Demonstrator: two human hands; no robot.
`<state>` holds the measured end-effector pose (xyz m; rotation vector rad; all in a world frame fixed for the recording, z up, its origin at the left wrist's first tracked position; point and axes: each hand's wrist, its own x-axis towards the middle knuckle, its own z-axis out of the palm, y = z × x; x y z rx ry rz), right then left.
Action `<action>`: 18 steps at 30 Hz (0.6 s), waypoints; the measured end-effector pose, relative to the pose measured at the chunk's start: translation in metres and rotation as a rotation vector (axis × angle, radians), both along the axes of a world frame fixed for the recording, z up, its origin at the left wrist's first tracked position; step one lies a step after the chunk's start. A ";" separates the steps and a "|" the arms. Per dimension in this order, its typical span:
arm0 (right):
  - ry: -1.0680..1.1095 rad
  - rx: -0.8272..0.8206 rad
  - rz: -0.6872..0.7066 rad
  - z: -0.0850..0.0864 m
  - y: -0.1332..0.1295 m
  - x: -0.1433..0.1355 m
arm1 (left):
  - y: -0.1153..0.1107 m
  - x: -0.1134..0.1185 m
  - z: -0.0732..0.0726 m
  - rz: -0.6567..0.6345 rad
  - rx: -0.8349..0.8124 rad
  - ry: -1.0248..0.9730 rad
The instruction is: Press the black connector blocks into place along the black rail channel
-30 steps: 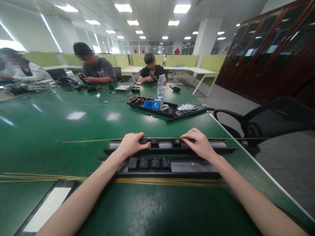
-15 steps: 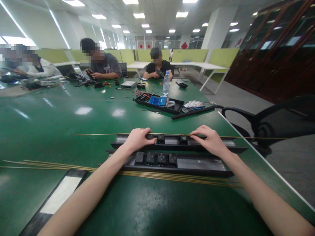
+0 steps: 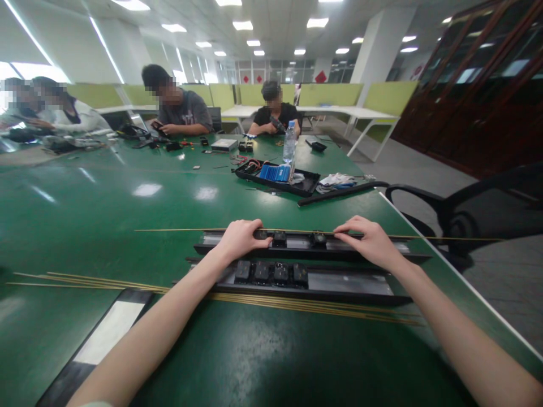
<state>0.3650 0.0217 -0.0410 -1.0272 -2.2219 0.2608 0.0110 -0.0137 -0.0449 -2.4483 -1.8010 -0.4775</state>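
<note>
My left hand [image 3: 241, 238] grips a small black block at the left part of the far black channel [image 3: 292, 252]. A thin brass rod [image 3: 165, 230] runs lengthwise over that channel, past both its ends. My right hand [image 3: 365, 240] pinches this rod right of the middle. Two more black blocks, one at centre [image 3: 279, 238] and one further right [image 3: 318, 239], sit in the channel between my hands. The near channel [image 3: 348, 282] holds several black blocks [image 3: 261, 273]. More brass rods [image 3: 297, 304] lie along its front edge.
Beyond the channels stand a black tray [image 3: 307, 182] with a blue pack, a water bottle [image 3: 289, 142], gloves [image 3: 337, 181] and a black strip [image 3: 339, 194]. A dark panel with a white sheet [image 3: 111, 330] lies at lower left. People sit across the table; a chair [image 3: 487, 198] is right.
The whole view has shifted slightly. Both hands keep their grips, and the right hand sits marginally further right along the rod.
</note>
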 end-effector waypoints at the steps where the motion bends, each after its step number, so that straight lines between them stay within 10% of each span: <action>1: 0.003 -0.001 0.001 0.000 0.000 0.000 | 0.000 0.000 0.000 0.001 -0.001 0.000; 18: -0.033 -0.051 0.000 0.006 0.004 0.011 | 0.001 0.000 0.000 0.004 -0.002 0.000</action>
